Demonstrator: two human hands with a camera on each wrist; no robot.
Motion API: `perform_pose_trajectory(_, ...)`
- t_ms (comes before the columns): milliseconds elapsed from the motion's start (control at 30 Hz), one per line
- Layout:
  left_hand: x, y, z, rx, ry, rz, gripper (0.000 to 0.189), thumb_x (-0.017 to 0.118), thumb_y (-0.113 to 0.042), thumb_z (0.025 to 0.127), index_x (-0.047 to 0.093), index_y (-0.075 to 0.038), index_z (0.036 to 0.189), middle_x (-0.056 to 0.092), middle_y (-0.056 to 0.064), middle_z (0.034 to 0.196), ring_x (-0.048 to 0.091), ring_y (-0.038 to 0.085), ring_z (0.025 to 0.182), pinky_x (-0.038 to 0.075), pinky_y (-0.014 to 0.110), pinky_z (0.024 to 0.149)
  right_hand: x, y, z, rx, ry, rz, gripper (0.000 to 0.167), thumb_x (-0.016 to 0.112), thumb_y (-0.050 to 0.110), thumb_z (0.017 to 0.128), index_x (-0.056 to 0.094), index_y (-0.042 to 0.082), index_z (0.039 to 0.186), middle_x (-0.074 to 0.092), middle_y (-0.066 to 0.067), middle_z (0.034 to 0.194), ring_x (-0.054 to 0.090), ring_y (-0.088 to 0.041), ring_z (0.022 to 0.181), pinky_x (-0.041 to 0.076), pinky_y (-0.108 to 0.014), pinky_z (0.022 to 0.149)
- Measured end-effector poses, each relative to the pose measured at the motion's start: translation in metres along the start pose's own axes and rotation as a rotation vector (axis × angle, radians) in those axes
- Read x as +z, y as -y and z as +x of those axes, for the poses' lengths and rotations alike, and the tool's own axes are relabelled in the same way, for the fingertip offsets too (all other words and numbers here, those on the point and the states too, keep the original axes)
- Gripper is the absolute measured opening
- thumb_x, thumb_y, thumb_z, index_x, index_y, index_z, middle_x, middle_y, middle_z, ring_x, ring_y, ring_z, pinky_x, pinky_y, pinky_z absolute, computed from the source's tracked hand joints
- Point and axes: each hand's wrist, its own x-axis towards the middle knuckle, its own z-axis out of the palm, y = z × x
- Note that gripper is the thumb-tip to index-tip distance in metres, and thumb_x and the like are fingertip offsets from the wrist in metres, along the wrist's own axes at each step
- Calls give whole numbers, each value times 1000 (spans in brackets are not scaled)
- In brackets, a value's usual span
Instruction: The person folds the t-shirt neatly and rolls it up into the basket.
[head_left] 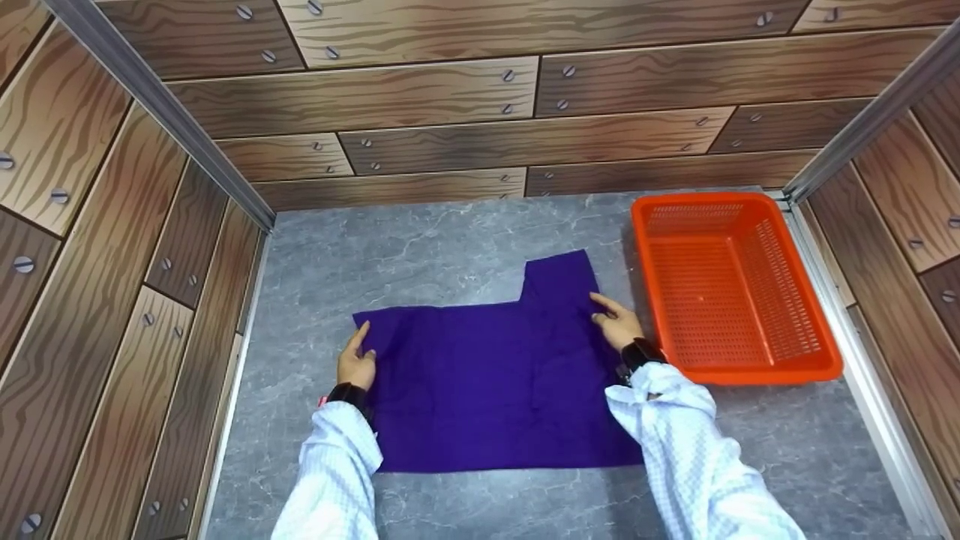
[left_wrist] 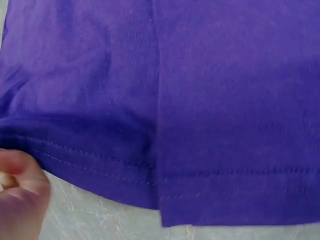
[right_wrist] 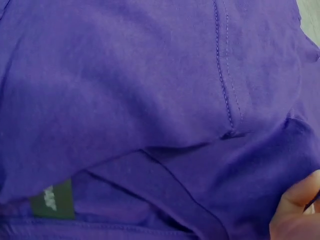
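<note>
A purple T-shirt (head_left: 480,375) lies folded on the grey surface, with one short sleeve (head_left: 559,277) sticking out at its upper right. At the shirt's left edge, my left hand (head_left: 356,364) pinches the cloth near the corner; its thumb and finger (left_wrist: 25,185) show beside the stitched hem (left_wrist: 100,167), which bends up there. My right hand (head_left: 619,324) grips the right edge just below the sleeve, with fingertips (right_wrist: 297,200) at the cloth. A dark neck label (right_wrist: 52,200) shows inside the collar opening in the right wrist view. Cloth hides part of both hands' fingers.
An orange-red plastic basket (head_left: 757,375) stands to the right, close to my right forearm. Wood-patterned panels (head_left: 420,112) wall the back and both sides, with metal rails (head_left: 862,420) along the edges. Grey marbled surface (head_left: 300,262) surrounds the shirt.
</note>
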Motion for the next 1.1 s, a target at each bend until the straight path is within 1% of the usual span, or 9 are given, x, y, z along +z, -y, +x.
perform_pose_trajectory(133, 0, -2, 1, 8, -20, 9, 63, 36, 15, 84, 47, -1, 143, 40, 26, 150, 34, 40, 143, 28, 47, 119, 1, 2, 0, 12, -4, -32, 46, 50, 5, 95, 49, -1, 141, 41, -26, 149, 42, -40, 137, 36, -45, 114)
perform_pose_trajectory(233, 2, -3, 2, 17, -104, -5, 52, 41, 14, 86, 57, 1, 134, 52, 24, 141, 46, 38, 136, 36, 46, 114, 2, 4, 0, 22, -34, 8, 43, 47, 4, 97, 49, -5, 139, 45, -26, 145, 52, -39, 129, 44, -36, 107)
perform_pose_trajectory(300, 4, -4, 2, 9, -179, -33, 38, 49, 9, 91, 63, 2, 126, 60, 24, 132, 58, 32, 123, 45, 34, 104, 2, 6, 0, 21, -86, 48, 40, 48, 5, 97, 53, -5, 136, 51, -25, 140, 57, -36, 122, 46, -30, 101)
perform_pose_trajectory(433, 4, -10, 2, -41, -258, -108, 33, 59, -4, 95, 60, 3, 127, 61, 25, 124, 64, 27, 104, 50, 20, 82, 3, 10, 1, 5, -226, 123, 32, 55, 5, 95, 65, -5, 123, 68, -26, 116, 66, -12, 88, 46, -14, 78)
perform_pose_trajectory(533, 2, -13, 1, -57, -242, -91, 44, 56, -5, 97, 50, -3, 140, 56, 23, 129, 60, 33, 116, 52, 30, 90, 4, 11, 0, -24, -283, 175, 26, 58, -1, 91, 68, -8, 115, 71, -26, 102, 60, 0, 69, 47, -9, 64)
perform_pose_trajectory(600, 1, -13, 0, -42, -230, -58, 46, 53, 0, 97, 48, -3, 142, 57, 25, 132, 54, 36, 125, 46, 42, 101, 4, 10, -1, -29, -282, 188, 26, 58, -5, 90, 68, -9, 113, 71, -27, 101, 61, -3, 67, 48, -9, 61)
perform_pose_trajectory(700, 0, -13, 0, -16, -246, 1, 39, 50, 7, 94, 61, -1, 130, 63, 22, 128, 53, 34, 128, 40, 44, 109, 4, 9, -3, -2, -241, 140, 29, 53, -6, 91, 68, -7, 116, 67, -30, 111, 60, -3, 66, 45, -9, 59)
perform_pose_trajectory(933, -3, -10, 0, -36, -302, 103, 17, 61, 0, 91, 73, -1, 103, 72, 19, 106, 67, 30, 95, 52, 34, 82, -1, 10, -9, 38, -195, 89, 36, 45, -6, 92, 68, -2, 120, 64, -27, 121, 60, -6, 65, 43, -11, 56)
perform_pose_trajectory(1100, -15, -3, -3, 13, -333, 209, 12, 63, -4, 89, 73, -2, 96, 72, 18, 101, 67, 32, 98, 50, 39, 87, -9, 7, -14, -19, -216, 117, 34, 46, -7, 90, 69, -5, 115, 65, -27, 119, 68, -15, 77, 48, -10, 64)
